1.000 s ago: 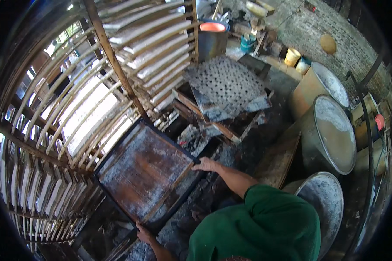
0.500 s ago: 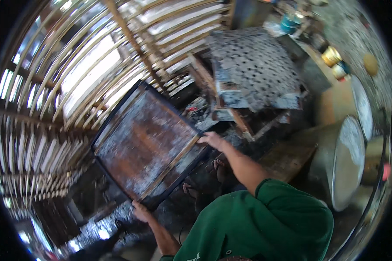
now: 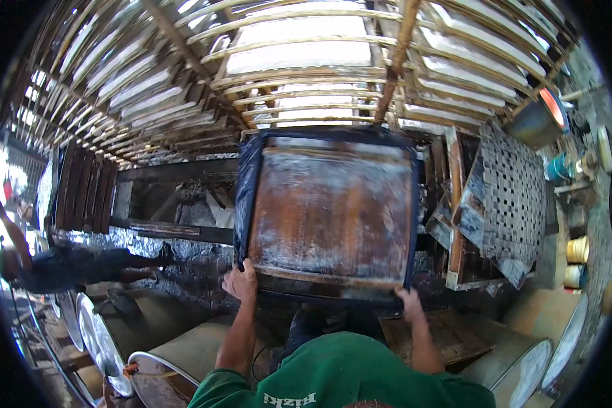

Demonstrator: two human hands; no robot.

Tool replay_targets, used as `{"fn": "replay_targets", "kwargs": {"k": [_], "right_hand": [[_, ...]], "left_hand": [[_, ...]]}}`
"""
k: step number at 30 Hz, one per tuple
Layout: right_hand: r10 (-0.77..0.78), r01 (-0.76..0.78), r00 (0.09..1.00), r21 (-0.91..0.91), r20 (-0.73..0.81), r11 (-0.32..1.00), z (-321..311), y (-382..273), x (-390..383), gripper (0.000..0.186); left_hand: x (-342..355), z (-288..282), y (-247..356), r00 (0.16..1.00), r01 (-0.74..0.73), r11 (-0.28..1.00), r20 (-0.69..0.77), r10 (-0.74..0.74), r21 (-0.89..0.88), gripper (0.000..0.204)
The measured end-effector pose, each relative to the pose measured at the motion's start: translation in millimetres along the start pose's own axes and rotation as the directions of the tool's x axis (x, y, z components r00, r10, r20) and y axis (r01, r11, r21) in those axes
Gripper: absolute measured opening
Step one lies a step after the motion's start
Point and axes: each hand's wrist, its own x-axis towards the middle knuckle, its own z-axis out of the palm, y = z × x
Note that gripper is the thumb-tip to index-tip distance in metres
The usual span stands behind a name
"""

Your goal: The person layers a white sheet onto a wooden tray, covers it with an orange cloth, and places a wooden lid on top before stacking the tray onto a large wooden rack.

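Note:
Out in front of me is a large rectangular wooden tray [image 3: 330,217], reddish-brown with whitish smears and edged in dark plastic sheeting. My left hand [image 3: 240,282] is closed round its near left corner, thumb on the rim. At the near right corner my right hand [image 3: 409,304], slightly blurred, grips the edge. The tray's underside is hidden, and so is whatever lies beneath it. Right of the tray stands a wooden frame [image 3: 455,204] topped by a greyish woven mat [image 3: 513,197].
Bamboo slat racks [image 3: 313,75] with white slabs rise behind the tray. Metal drums [image 3: 183,350] stand at the lower left, and more drums [image 3: 517,353] at the lower right. Another person [image 3: 81,265] is at the far left. A teal bucket [image 3: 559,168] sits at the right.
My view has turned, and the tray, tilted at the left before, now lies squarely ahead. Both hands keep hold of its near corners. The woven mat now appears farther right.

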Motion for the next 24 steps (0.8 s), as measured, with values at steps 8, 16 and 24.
{"fn": "replay_targets", "kwargs": {"k": [8, 16, 24], "right_hand": [[-0.139, 0.147, 0.986, 0.086, -0.092, 0.985, 59.4, 108.0, -44.9, 0.042], [-0.010, -0.001, 0.997, 0.132, 0.083, 0.991, 50.6, 115.8, -19.3, 0.028], [0.165, -0.181, 0.981, 0.156, 0.106, 0.971, 52.3, 61.4, -58.9, 0.039]], "left_hand": [[92.0, -21.7, 23.1, 0.980, -0.157, 0.936, 0.065, 0.186, -0.315, 0.055], [60.9, -27.2, 56.7, 0.767, -0.619, 0.766, -0.344, 0.542, -0.174, 0.054], [2.6, -17.9, 72.1, 0.549, -0.834, 0.540, -0.246, 0.799, -0.108, 0.047]]}}
